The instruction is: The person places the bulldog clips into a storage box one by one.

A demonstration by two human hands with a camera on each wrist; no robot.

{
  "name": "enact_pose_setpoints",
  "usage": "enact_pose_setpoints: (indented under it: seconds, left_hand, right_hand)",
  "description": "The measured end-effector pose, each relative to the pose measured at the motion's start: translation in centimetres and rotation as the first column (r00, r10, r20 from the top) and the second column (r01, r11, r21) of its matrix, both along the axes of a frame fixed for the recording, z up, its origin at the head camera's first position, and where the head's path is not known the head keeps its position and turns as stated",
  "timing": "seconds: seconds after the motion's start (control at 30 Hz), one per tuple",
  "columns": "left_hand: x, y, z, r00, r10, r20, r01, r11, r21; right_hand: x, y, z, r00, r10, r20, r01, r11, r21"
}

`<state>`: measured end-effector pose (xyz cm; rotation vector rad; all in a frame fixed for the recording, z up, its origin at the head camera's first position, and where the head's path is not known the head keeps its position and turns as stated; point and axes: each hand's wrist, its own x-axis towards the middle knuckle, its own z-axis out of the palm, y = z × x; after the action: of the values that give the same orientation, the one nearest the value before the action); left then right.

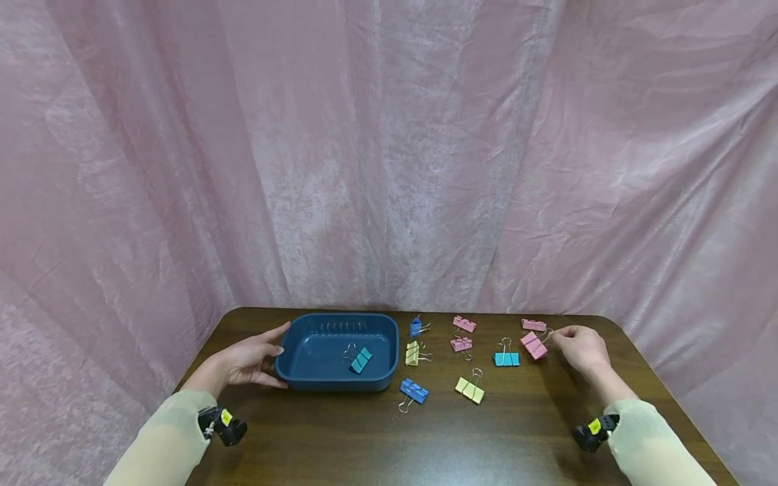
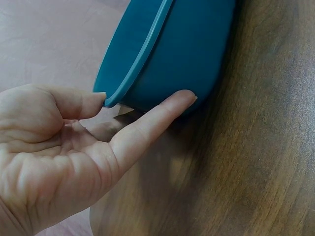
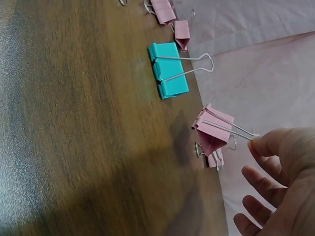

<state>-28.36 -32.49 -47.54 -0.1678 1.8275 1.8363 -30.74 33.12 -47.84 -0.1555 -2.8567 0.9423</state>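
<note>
My right hand [image 1: 581,347] pinches a pink binder clip [image 1: 534,345] by its wire handle, between thumb and index finger. In the right wrist view this clip [image 3: 214,127] is tilted, with another pink clip [image 3: 215,159] partly hidden behind it. A teal binder clip [image 1: 506,359] lies to the left of the held one. My left hand [image 1: 248,359] is at the left end of a blue rectangular tub [image 1: 337,386]. Its thumb touches the rim and its little finger [image 2: 157,118] lies straight against the outer wall. Inside the tub is one teal clip [image 1: 361,360].
Between tub and right hand lie blue clips [image 1: 416,327] [image 1: 414,391], yellow clips [image 1: 412,354] [image 1: 470,390] and pink clips [image 1: 464,324] [image 1: 461,345]. One more pink clip [image 1: 533,325] is by the table's back edge. A pink curtain [image 1: 389,169] hangs behind the brown table [image 1: 377,439].
</note>
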Motion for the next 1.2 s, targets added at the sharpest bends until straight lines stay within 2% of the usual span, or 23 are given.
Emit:
enact_pose_setpoints:
  seconds: [0.3,0.67,1.0,1.2]
  left_hand:
    - [0.1,0.0,0.0,1.000,-0.011,-0.008,0.011,1.000,0.005]
    - [0.1,0.0,-0.1,1.000,-0.001,-0.007,0.001,1.000,-0.003]
    - [0.2,0.0,-0.1,1.000,0.005,-0.011,-0.005,1.000,-0.013]
    - [0.2,0.1,-0.1,1.000,0.007,-0.014,-0.007,1.000,-0.015]
  right_hand:
    - [0.5,-0.1,0.7,0.995,0.017,-0.099,-0.012,0.999,0.046]
    - [1.0,-0.9,2.2,0.989,0.043,-0.139,-0.032,0.996,0.079]
    - [1.3,-2.1,3.2,0.955,0.064,-0.288,-0.039,0.995,0.092]
    - [1.6,-2.6,3.9,0.945,0.070,-0.320,-0.040,0.994,0.099]
